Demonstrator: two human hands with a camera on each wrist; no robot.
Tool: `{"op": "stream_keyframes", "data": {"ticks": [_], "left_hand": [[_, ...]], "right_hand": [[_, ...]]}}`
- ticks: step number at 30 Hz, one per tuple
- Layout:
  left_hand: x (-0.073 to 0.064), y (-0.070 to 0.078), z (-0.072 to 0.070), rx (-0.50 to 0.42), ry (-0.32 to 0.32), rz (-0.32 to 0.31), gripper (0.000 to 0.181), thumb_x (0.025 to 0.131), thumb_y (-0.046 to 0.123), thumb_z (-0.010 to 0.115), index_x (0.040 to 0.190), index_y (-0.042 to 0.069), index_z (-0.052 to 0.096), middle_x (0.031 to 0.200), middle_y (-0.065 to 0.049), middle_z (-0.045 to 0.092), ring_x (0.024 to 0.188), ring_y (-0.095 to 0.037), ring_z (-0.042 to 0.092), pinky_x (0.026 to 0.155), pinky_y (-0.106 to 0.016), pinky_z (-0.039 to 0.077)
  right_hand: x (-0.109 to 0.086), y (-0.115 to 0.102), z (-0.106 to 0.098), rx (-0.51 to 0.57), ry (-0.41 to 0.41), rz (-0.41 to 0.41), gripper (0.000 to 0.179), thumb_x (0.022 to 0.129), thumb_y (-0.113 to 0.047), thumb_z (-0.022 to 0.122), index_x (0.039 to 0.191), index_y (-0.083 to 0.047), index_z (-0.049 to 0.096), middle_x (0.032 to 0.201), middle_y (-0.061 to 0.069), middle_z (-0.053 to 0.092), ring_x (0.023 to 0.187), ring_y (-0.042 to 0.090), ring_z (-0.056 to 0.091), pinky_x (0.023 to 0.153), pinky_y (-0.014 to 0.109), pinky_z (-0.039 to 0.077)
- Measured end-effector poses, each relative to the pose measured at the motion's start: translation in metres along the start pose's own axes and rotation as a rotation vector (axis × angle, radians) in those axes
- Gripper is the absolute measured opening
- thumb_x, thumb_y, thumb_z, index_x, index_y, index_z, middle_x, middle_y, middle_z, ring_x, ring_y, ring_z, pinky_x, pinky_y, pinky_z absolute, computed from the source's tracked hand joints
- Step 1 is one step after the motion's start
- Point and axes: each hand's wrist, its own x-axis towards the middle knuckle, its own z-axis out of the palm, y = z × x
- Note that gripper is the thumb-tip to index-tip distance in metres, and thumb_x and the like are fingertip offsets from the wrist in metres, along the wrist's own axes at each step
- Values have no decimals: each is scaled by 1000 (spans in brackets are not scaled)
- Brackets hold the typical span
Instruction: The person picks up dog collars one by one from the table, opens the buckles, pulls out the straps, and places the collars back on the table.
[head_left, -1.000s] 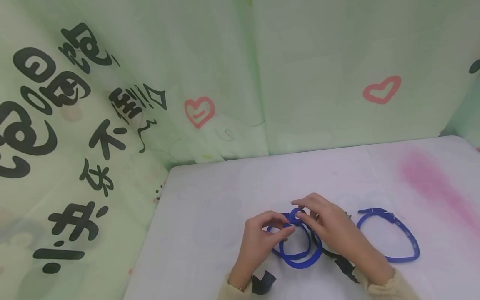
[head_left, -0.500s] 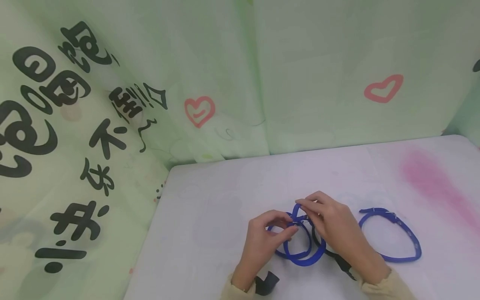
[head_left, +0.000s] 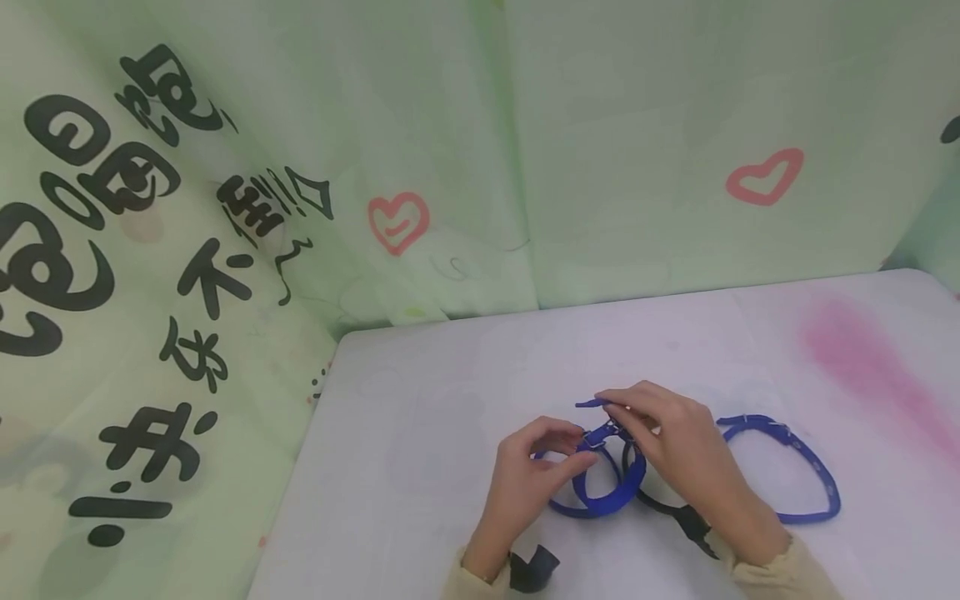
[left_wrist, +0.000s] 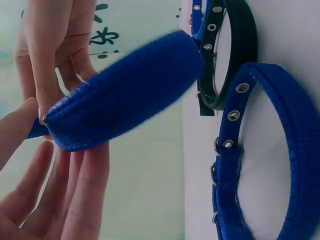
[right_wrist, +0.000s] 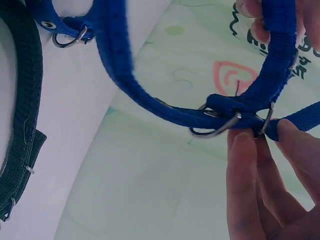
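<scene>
Blue collar (left_wrist: pixel 125 97) | right hand (head_left: pixel 678 429) pinches it | dark collar (head_left: pixel 690 525) partly hidden

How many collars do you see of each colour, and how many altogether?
Blue collars: 3
Dark collar: 1
Total: 4
</scene>
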Motion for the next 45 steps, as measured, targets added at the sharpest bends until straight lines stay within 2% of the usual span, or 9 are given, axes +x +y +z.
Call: {"op": "stream_keyframes", "data": {"ticks": [3, 8, 10, 15, 19, 27, 36, 41, 45], "left_hand": [[3, 2, -2, 33, -15, -31, 29, 86, 28, 78, 110, 14, 72, 99, 0, 74, 89, -4, 68, 72, -22, 58], [13, 3, -4, 131, -115, -102, 36, 92, 39, 70, 120, 16, 70, 107, 3, 73, 94, -4, 67, 82, -23, 55], [17, 1, -4, 111, -159, -143, 37, 94, 41, 67, 119, 15, 71, 108, 2, 73, 94, -4, 67, 81, -24, 57], [26, -2, -2, -10, -201, -262, 34, 97, 41, 63, 108, 11, 76, 100, 0, 76, 91, -6, 68, 75, -26, 59], [30, -2, 1, -37, -215, -301, 30, 96, 36, 65, 101, 10, 78, 91, -2, 76, 85, -7, 67, 73, -25, 58], [30, -2, 6, -133, -177, -325, 22, 94, 24, 70, 102, 5, 76, 89, -7, 77, 80, -12, 72, 67, -30, 61], [27, 1, 9, -87, -118, -339, 17, 92, 20, 71, 101, 6, 75, 90, -6, 77, 79, -13, 72, 65, -30, 62], [24, 5, 12, -59, -88, -321, 17, 91, 20, 72, 98, 5, 75, 82, -6, 77, 76, -11, 73, 64, -27, 61], [20, 6, 14, -83, -68, -300, 16, 91, 19, 72, 97, 5, 76, 80, -7, 77, 75, -10, 73, 63, -25, 60]], "right_hand": [[0, 1, -1, 0, 4, -16, 29, 82, 1, 77, 105, -15, 76, 87, -8, 72, 71, 6, 66, 62, 25, 59], [-1, 3, -3, 22, -23, -12, 30, 82, 0, 77, 106, -18, 76, 89, -11, 72, 75, 8, 69, 64, 26, 60], [-1, 4, -3, 25, -33, -10, 30, 83, -1, 77, 107, -18, 76, 90, -11, 72, 76, 8, 69, 65, 25, 59], [-1, 4, -3, 48, -51, 1, 30, 83, -1, 76, 107, -19, 77, 91, -11, 72, 79, 8, 69, 69, 25, 59], [-2, 3, -2, 73, -67, 12, 30, 84, 0, 75, 107, -20, 77, 92, -12, 71, 81, 6, 67, 70, 23, 59], [-4, 4, 3, 101, -79, 33, 20, 86, -3, 75, 104, -13, 74, 94, -7, 70, 77, 6, 67, 65, 25, 59], [-4, 7, 5, 79, -84, 0, 20, 83, 1, 76, 101, -7, 73, 95, -2, 70, 76, 10, 68, 67, 29, 61], [-4, 5, 5, 34, -149, 29, 18, 85, 0, 74, 101, -7, 74, 94, -4, 68, 78, 12, 68, 68, 28, 60], [-5, 3, 5, -7, -181, 60, 16, 87, -1, 73, 102, -7, 74, 95, -2, 69, 80, 13, 67, 69, 31, 60]]}}
